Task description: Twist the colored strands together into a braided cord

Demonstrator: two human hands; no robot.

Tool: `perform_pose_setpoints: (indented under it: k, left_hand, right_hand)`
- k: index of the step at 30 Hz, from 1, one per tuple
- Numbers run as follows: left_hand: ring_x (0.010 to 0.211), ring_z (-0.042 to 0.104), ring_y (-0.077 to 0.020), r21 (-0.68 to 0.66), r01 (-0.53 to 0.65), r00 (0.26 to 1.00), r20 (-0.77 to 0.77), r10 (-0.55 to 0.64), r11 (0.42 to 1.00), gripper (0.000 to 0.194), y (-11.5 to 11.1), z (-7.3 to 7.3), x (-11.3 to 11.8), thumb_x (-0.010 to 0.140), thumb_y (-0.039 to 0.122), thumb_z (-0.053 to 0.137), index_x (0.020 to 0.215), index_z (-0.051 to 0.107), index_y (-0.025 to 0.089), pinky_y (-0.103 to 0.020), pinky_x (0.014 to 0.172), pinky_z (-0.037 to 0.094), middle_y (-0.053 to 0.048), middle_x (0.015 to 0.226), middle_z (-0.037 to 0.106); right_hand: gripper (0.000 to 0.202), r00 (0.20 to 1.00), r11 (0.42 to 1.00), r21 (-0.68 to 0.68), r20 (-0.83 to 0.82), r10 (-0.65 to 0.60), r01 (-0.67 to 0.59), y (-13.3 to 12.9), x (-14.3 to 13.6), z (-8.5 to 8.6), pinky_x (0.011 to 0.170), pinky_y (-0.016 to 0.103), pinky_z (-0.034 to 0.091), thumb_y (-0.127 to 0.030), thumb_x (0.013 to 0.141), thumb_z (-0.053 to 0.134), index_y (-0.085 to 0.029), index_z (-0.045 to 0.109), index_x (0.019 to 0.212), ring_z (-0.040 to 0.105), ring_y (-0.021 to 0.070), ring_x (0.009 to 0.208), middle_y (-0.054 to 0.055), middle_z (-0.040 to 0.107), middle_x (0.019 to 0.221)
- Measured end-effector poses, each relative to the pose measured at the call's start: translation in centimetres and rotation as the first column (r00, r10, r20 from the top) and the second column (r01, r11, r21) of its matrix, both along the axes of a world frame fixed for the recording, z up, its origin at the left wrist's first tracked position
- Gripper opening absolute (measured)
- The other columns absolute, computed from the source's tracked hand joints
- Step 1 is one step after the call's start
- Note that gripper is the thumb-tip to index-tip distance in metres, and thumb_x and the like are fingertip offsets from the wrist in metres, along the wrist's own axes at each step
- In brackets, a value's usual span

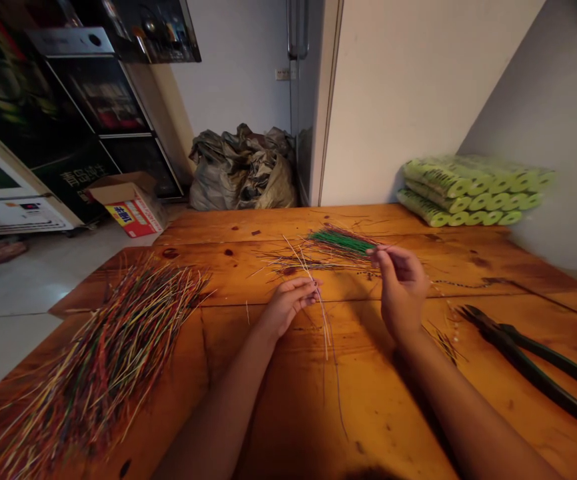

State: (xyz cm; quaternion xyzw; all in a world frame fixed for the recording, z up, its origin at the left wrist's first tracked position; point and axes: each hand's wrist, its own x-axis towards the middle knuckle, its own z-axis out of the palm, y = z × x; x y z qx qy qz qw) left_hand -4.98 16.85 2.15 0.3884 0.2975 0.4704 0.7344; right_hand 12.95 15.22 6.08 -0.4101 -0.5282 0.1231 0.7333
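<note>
My left hand (293, 301) is pinched over the middle of the table around a few thin wires (324, 320). Pale ends stick out above its fingertips, and pale and purplish ends hang below them. To the right, my right hand (404, 287) is raised with thumb and fingertips pressed together; whatever is between them is too fine to make out. Just beyond the hands lies a bundle of green wires (341, 239), with loose dark and reddish strands around it. A large heap of multicoloured wires (118, 333) covers the left side of the table.
Long-handled cutters (513, 350) lie at the right, near short wire scraps (446, 343) and a beaded strand (461, 285). Green-wrapped paper rolls (468, 190) are stacked at the wooden table's (288, 400) far right. Beyond it are sacks (243, 170) and a cardboard box (138, 207).
</note>
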Motion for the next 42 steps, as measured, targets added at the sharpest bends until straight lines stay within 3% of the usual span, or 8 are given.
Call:
perform_pose_setpoints:
  k: [3,8,16,22,27,33,37,42]
  left_hand:
    - [0.062,0.055,-0.0072,-0.01,-0.001,1.0,0.015,0.001,1.0,0.019,0.0,0.0,0.0,0.062,0.02,0.071,0.078,0.07,0.011,-0.02,0.065,0.042,-0.003,0.068,0.064]
    - [0.061,0.055,-0.0069,-0.028,-0.006,1.0,0.02,0.006,1.0,0.018,-0.1,0.3,0.0,0.061,0.019,0.071,0.076,0.07,0.01,-0.02,0.064,0.042,-0.003,0.068,0.064]
    - [0.059,0.054,-0.0062,-0.056,0.047,0.998,0.035,-0.045,0.997,0.017,-0.1,0.1,-0.1,0.064,0.017,0.069,0.079,0.069,0.009,-0.017,0.06,0.043,-0.003,0.064,0.063]
    - [0.057,0.055,-0.0055,-0.07,-0.095,0.983,0.153,0.105,0.993,0.017,0.4,-0.1,-0.2,0.065,0.016,0.067,0.081,0.068,0.01,-0.016,0.057,0.042,-0.002,0.065,0.063]
    - [0.048,0.05,-0.0067,0.047,0.108,0.963,0.242,-0.116,0.993,0.017,-0.4,0.3,-0.8,0.055,0.022,0.076,0.066,0.067,0.013,-0.018,0.047,0.037,0.0,0.052,0.057]
    - [0.04,0.044,-0.0073,0.177,0.333,0.882,0.289,-0.373,0.926,0.02,-1.0,0.2,-1.5,0.053,0.031,0.077,0.05,0.064,0.016,-0.02,0.041,0.029,0.002,0.04,0.048]
    - [0.049,0.05,-0.0065,0.084,0.234,0.948,0.203,-0.246,0.969,0.016,-0.6,-0.1,-1.0,0.057,0.024,0.076,0.067,0.069,0.014,-0.018,0.048,0.035,0.0,0.052,0.058]
    - [0.059,0.055,-0.0062,0.027,0.161,0.981,0.107,-0.163,0.987,0.017,-0.2,-0.1,-0.5,0.067,0.018,0.069,0.082,0.069,0.011,-0.017,0.06,0.041,-0.003,0.066,0.064]
  right_hand:
    - [0.009,0.949,0.99,0.034,-0.281,0.141,-0.137,0.6,0.3,0.5,0.071,0.03,0.049,-0.028,0.08,0.055,-0.021,0.056,0.086,0.061,0.0121,0.071,-0.001,0.063,0.078]
    - [0.01,0.874,0.978,0.041,-0.441,0.203,-0.207,1.3,1.3,0.9,0.066,0.026,0.05,-0.029,0.079,0.056,-0.022,0.053,0.086,0.062,0.0097,0.065,-0.001,0.065,0.076]
    - [0.006,0.965,0.989,0.137,-0.249,0.084,-0.051,-0.5,-0.1,2.1,0.073,0.032,0.051,-0.026,0.082,0.054,-0.022,0.052,0.087,0.064,0.0119,0.071,-0.001,0.064,0.084]
    - [0.005,0.991,0.971,0.237,-0.131,0.015,0.017,-1.0,-0.5,2.0,0.075,0.036,0.053,-0.022,0.083,0.054,-0.021,0.053,0.088,0.064,0.0136,0.075,-0.001,0.064,0.086]
    - [0.008,0.995,0.952,0.296,-0.084,-0.052,0.074,-0.8,0.0,2.1,0.078,0.04,0.052,-0.02,0.083,0.054,-0.021,0.053,0.091,0.063,0.0155,0.081,0.0,0.064,0.092]
    - [0.011,0.988,0.932,0.333,-0.108,-0.11,0.14,-0.8,0.9,2.6,0.077,0.043,0.051,-0.019,0.085,0.049,-0.021,0.053,0.095,0.062,0.0171,0.085,0.002,0.061,0.097]
    - [0.022,0.965,0.936,0.351,0.246,-0.094,0.001,-1.3,0.5,1.4,0.079,0.042,0.051,-0.01,0.082,0.05,-0.026,0.056,0.096,0.061,0.0187,0.092,0.002,0.062,0.1]
    - [0.035,0.737,0.956,0.199,0.675,0.027,-0.217,-1.9,-1.3,-0.9,0.081,0.036,0.05,-0.004,0.081,0.046,-0.027,0.056,0.106,0.059,0.0183,0.097,0.006,0.062,0.106]
